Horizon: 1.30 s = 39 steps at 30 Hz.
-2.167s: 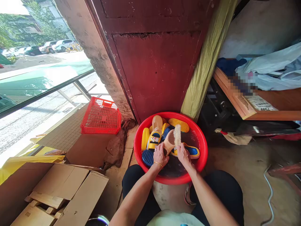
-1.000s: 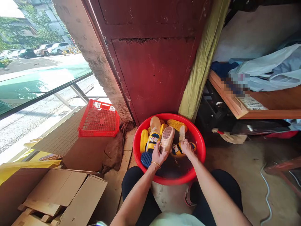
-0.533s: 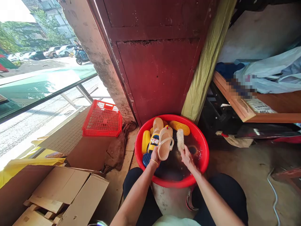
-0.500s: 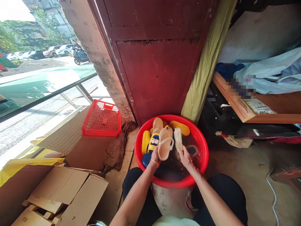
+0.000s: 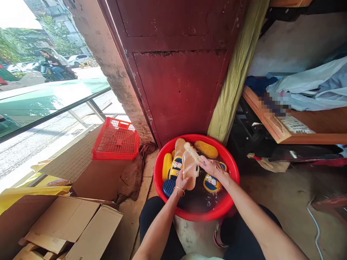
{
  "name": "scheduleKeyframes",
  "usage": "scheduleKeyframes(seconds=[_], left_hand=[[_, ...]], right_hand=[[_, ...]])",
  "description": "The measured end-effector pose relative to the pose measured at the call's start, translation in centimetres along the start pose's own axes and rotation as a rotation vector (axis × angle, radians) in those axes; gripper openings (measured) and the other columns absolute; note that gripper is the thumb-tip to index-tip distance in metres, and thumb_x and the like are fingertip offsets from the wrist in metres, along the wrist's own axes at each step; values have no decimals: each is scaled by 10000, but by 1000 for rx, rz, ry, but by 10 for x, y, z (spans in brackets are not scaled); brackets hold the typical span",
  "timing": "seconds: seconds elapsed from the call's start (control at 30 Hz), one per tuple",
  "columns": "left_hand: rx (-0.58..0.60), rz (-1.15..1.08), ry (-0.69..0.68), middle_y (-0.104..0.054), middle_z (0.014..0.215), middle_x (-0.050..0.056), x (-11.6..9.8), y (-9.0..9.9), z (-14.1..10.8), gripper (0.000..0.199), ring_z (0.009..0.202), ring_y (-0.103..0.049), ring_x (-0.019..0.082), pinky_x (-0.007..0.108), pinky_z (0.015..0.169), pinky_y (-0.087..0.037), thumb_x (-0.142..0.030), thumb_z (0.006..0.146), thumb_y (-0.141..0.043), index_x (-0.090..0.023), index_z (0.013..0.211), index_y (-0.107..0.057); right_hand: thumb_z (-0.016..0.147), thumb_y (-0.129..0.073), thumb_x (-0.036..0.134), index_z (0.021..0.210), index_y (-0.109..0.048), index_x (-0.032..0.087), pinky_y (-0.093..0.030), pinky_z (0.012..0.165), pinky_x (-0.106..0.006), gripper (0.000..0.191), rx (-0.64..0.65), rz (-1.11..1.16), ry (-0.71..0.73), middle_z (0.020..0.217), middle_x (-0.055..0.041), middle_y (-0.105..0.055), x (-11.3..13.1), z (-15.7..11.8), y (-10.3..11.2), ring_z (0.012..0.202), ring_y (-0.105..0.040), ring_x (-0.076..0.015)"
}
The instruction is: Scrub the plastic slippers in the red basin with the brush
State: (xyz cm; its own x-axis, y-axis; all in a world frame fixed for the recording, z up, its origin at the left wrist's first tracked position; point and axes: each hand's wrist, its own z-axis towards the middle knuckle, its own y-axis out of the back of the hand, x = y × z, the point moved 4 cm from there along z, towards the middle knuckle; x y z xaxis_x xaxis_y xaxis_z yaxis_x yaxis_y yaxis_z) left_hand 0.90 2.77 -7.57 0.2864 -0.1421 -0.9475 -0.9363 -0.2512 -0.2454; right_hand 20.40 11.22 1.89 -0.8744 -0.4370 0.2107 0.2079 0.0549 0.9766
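Observation:
A red basin (image 5: 235, 182) of dark water stands between my knees. My left hand (image 5: 181, 181) is closed round the heel end of a beige sandal (image 5: 189, 178), held over the water. In my right hand (image 5: 213, 168) is a scrub brush (image 5: 193, 153) with pale bristles, lying across the sandal's upper part. Another beige shoe (image 5: 179, 145) sits behind it. A yellow and navy slipper with a cartoon print (image 5: 212, 183) floats right of the sandal, and a similar slipper (image 5: 176, 166) lies to the left. Yellow shoes (image 5: 206, 149) rest along the basin's back and left sides.
A red plastic crate (image 5: 116, 139) stands on cardboard to the left, beside a brown cloth (image 5: 132, 180). An open cardboard box (image 5: 67, 220) is at the lower left. The dark red door (image 5: 179, 94) rises behind the basin. A wooden shelf (image 5: 311, 137) juts out at the right.
My right hand has moved left, bringing the brush from beside the sandal onto it. A printed slipper now shows on the water at right. Outside, a different motorbike with a rider appears.

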Motion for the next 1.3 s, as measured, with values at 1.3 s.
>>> scheduleKeyframes(seconds=[1.3], left_hand=[[-157, -315, 481, -745, 1009, 162, 17, 3, 4, 596, 894, -737, 255, 348, 744, -593, -627, 818, -693, -129, 1145, -676]], right_hand=[[1046, -271, 524, 1081, -666, 227, -476, 688, -251, 495, -56, 391, -265, 942, -105, -764, 56, -80, -73, 871, -730, -216]])
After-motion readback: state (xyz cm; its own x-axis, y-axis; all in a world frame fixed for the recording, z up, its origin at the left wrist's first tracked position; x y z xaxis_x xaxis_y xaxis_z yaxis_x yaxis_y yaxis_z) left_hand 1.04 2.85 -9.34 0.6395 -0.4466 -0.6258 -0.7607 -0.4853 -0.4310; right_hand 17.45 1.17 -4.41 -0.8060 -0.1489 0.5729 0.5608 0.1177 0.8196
